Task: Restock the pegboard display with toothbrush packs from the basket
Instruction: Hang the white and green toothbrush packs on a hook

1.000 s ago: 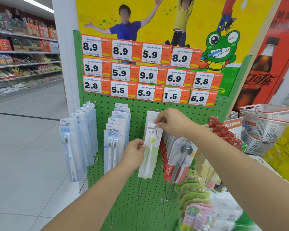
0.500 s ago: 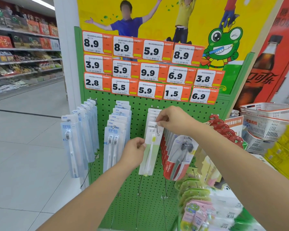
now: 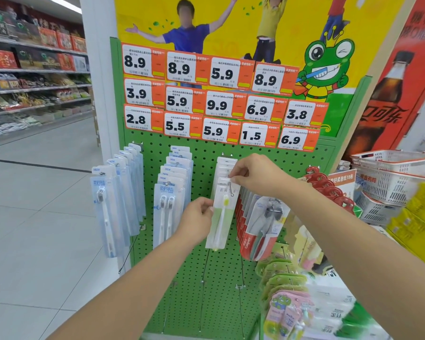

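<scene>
One view only, from the camera on my head. It faces forward and slightly down, square-on to the green pegboard [image 3: 231,278], close enough that my two forearms reach in from the bottom edge. Wide angle: price tags [image 3: 221,99] fill the upper middle, aisle shelves [image 3: 35,89] curve off left, white baskets [image 3: 393,173] crowd the right edge.

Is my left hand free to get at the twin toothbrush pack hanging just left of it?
Probably not right now: the left hand is pinching the edge of the green toothbrush pack. The twin pack hangs beside it with nothing between, so letting go would free the way.
</scene>
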